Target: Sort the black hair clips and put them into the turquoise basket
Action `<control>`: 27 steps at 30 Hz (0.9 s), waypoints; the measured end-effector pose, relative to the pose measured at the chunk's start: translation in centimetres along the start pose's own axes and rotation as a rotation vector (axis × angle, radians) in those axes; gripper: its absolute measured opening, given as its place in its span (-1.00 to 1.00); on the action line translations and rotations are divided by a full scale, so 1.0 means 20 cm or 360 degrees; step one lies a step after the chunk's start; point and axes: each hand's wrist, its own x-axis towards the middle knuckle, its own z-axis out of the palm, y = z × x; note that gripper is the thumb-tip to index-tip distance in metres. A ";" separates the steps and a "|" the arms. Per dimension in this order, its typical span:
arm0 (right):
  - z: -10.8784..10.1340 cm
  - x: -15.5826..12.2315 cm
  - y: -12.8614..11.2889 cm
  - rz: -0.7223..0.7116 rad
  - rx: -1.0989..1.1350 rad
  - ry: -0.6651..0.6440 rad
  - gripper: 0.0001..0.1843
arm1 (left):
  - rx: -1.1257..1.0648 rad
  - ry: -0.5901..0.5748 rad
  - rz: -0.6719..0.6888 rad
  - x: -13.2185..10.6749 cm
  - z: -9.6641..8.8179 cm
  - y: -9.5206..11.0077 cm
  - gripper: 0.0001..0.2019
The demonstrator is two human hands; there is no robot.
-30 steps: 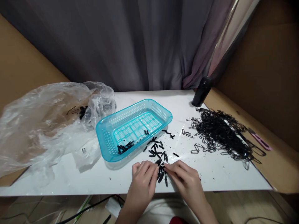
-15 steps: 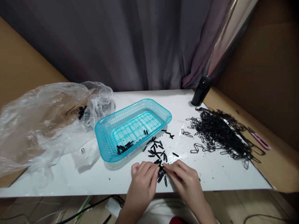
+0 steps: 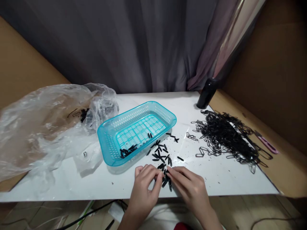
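My left hand (image 3: 146, 187) is closed in a pinch, thumb against forefinger, low over the small black strips (image 3: 160, 155) heaped near the table's front. Facing it, my right hand (image 3: 190, 185) pinches too, its fingertips almost meeting the left ones. What lies between the fingers is too small and too covered to make out; black strips show just behind and below the tips. A turquoise plastic basket (image 3: 134, 158) stands beyond my left hand, with more of these strips in its near left corner and a pair farther right.
On the right lies a tangled heap of black loops (image 3: 225, 137), with a pink-handled tool (image 3: 268, 145) beside it. A black cylindrical container (image 3: 207, 93) stands at the back right. A clear plastic bag (image 3: 48, 127) covers the left side. Cardboard panels (image 3: 271, 80) flank the white table (image 3: 240, 182).
My left thumb and forefinger have bowed apart at the knuckles, leaving a gap behind their tips. My right fingers are straighter, with the tips slightly lower. The basket and heaps stay put.
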 end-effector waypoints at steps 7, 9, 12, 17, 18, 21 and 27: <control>0.00 0.01 0.00 -0.0022 -0.0022 0.0002 -0.72 | 0.0043 0.0000 0.0004 0.00 0.00 0.01 -0.77; -0.01 0.01 0.01 -0.0052 -0.0034 0.0012 -0.71 | 0.0107 0.0026 0.0034 0.01 0.00 0.01 -0.78; -0.01 0.01 0.01 -0.0065 -0.0053 0.0004 -0.70 | 0.0186 0.0067 0.0059 0.01 0.01 0.02 -0.80; -0.01 0.01 0.01 -0.0070 -0.0072 -0.0008 -0.68 | 0.0268 0.0158 0.0093 0.00 0.03 0.03 -0.88; -0.01 0.02 0.01 -0.0081 -0.0081 -0.0008 -0.68 | 0.0284 0.0175 0.0105 0.00 0.03 0.03 -0.88; -0.02 0.02 0.00 -0.0099 -0.0097 0.0004 -0.67 | 0.0300 0.0170 0.0106 0.00 0.03 0.02 -0.83; -0.02 0.03 -0.01 -0.0058 -0.0078 -0.0007 -0.68 | 0.0191 0.0027 0.0013 0.01 0.03 0.02 -0.76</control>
